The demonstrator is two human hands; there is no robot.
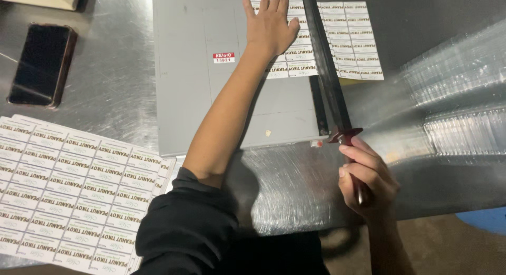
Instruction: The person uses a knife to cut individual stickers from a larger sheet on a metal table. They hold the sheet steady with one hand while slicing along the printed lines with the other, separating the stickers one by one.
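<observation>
The right hand (366,180) had its grip clamped around the handle of the cutter arm (327,69), fingers curled over it just past the near edge of the grey paper cutter (200,96). The arm lay low along the board's right edge, down on the paper or nearly so. The left hand (270,25) was spread flat, fingers apart and gripping nothing, pressing the label sheet (348,43) down on the board; its thumb sat just beside the blade.

The main risk, as I judged it, was that thumb: any drift to the right while the arm was worked could put it under the edge. A lighter press could also let the sheet slide, so the cut would run through a row of labels instead of between rows.

The sheet was white, printed in a grid of small rectangular labels, lying across the cutting line with part on the board and part hanging out over the steel bench (105,80). A stack of like sheets (74,196) lay to the near left, and a dark phone (42,64) beyond it.
</observation>
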